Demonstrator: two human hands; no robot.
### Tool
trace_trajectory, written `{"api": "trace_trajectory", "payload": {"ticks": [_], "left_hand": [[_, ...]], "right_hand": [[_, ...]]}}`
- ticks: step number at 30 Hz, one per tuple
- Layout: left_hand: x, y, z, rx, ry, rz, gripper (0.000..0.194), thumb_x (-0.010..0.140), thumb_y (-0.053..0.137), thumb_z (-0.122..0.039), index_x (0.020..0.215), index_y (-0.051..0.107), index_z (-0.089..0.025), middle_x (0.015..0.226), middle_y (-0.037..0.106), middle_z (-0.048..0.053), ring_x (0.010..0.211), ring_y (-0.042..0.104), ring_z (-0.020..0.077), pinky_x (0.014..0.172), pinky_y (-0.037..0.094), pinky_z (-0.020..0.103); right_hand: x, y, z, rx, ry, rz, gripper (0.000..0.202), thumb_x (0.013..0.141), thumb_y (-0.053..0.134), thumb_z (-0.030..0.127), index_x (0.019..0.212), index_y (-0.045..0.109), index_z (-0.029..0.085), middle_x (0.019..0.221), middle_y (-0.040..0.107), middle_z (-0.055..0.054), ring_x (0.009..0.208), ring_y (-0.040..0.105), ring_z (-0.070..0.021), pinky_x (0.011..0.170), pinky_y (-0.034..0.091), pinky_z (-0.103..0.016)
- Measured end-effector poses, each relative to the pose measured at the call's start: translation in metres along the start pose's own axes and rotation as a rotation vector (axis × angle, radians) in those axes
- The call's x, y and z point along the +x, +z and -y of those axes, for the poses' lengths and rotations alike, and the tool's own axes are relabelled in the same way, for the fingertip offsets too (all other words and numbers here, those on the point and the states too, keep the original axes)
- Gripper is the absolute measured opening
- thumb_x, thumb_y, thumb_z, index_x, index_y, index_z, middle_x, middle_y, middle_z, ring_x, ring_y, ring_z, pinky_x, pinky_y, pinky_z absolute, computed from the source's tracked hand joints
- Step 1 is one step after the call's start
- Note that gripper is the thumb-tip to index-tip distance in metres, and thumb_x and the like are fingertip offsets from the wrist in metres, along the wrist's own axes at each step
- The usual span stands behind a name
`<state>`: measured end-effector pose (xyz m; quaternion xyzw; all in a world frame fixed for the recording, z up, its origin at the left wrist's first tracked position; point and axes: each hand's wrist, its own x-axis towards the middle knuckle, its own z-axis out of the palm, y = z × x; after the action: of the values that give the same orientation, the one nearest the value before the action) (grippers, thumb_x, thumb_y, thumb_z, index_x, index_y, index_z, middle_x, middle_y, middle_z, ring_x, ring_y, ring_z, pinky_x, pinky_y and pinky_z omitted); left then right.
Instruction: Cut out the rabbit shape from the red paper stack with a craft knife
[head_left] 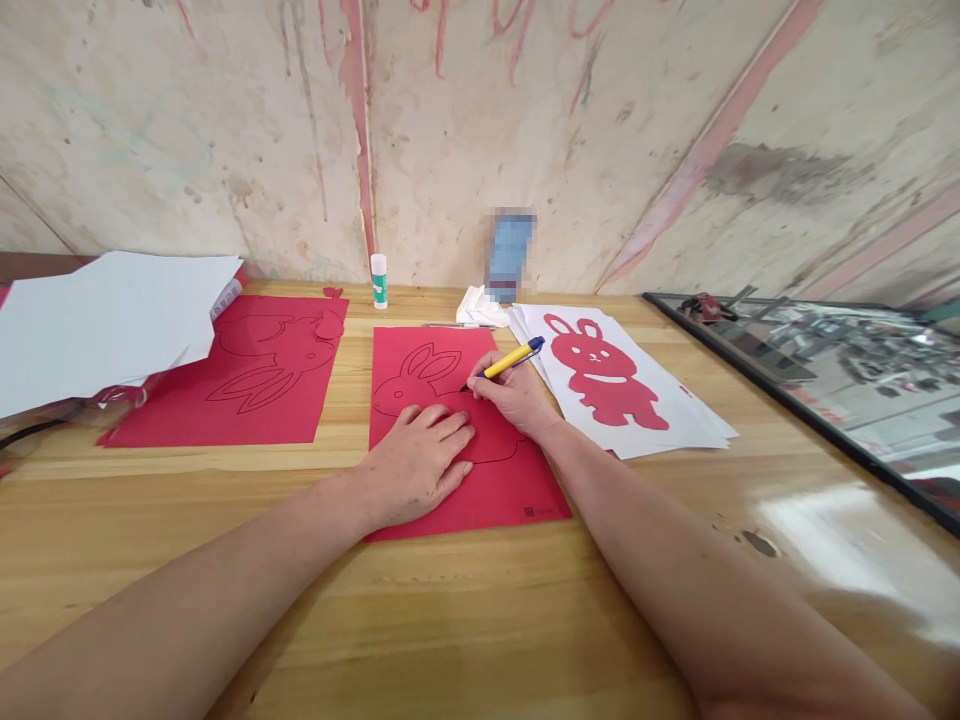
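A red sheet [450, 520] lies on the wooden table, with a rabbit outline drawn on it in dark lines. My left hand [416, 462] rests flat on the sheet, fingers spread, just below the rabbit's head. In my right hand [514, 398] is a yellow pen [511, 359] with a blue end; its tip touches the sheet right of the rabbit's ears. Part of the outline is hidden under my hands. To the right, a red paper rabbit [611, 375] lies on white sheets [694, 430].
Another red sheet [300, 415] with a rabbit drawing lies left, beside stacked white paper [112, 320]. A glue stick [379, 282] stands near the wall. Behind the sheet are crumpled tissue [478, 308] and a blurred blue object [511, 255]. A black-framed panel [810, 410] is at right.
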<state>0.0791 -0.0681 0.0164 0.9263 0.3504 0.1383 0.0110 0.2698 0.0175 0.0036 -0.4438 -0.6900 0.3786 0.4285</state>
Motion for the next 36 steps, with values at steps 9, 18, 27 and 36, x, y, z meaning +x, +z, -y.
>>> {"api": "trace_trajectory", "payload": {"ticks": [9,18,27,36], "left_hand": [[0.0004,0.0008,0.0005,0.016,0.009,-0.003,0.038,0.098,0.038,-0.035,0.127,0.053,-0.015,0.135,0.055,0.009,0.119,0.046,0.0274,0.094,0.037,0.045],[-0.0001,-0.0003,-0.0003,0.02,0.008,0.003,0.038,0.099,0.037,-0.035,0.127,0.052,-0.015,0.135,0.055,0.009,0.118,0.046,0.0276,0.094,0.037,0.045],[0.0005,0.0008,0.0002,0.021,0.01,-0.003,0.038,0.098,0.037,-0.035,0.127,0.053,-0.015,0.135,0.055,0.008,0.118,0.046,0.0271,0.093,0.037,0.045],[0.0007,-0.0006,-0.0005,0.015,0.003,0.014,0.039,0.098,0.037,-0.035,0.128,0.053,-0.015,0.134,0.055,0.009,0.118,0.046,0.027,0.095,0.037,0.045]], "right_hand": [[0.0001,0.0005,-0.0002,0.012,-0.013,0.019,0.013,0.073,0.062,0.031,0.072,0.053,0.021,0.063,0.055,0.003,0.06,0.053,-0.0142,0.061,0.042,-0.029],[0.0,0.0013,0.002,0.022,-0.028,0.042,0.013,0.072,0.063,0.03,0.073,0.054,0.021,0.066,0.057,0.003,0.063,0.054,-0.0144,0.065,0.044,-0.03],[0.0009,0.001,-0.0006,0.019,-0.038,0.015,0.011,0.073,0.062,0.028,0.071,0.055,0.021,0.065,0.055,0.003,0.061,0.052,-0.0137,0.061,0.041,-0.029],[0.0011,0.0016,-0.0003,0.002,-0.056,0.045,0.011,0.073,0.063,0.029,0.073,0.055,0.02,0.071,0.055,0.002,0.065,0.054,-0.0143,0.063,0.043,-0.029]]}}
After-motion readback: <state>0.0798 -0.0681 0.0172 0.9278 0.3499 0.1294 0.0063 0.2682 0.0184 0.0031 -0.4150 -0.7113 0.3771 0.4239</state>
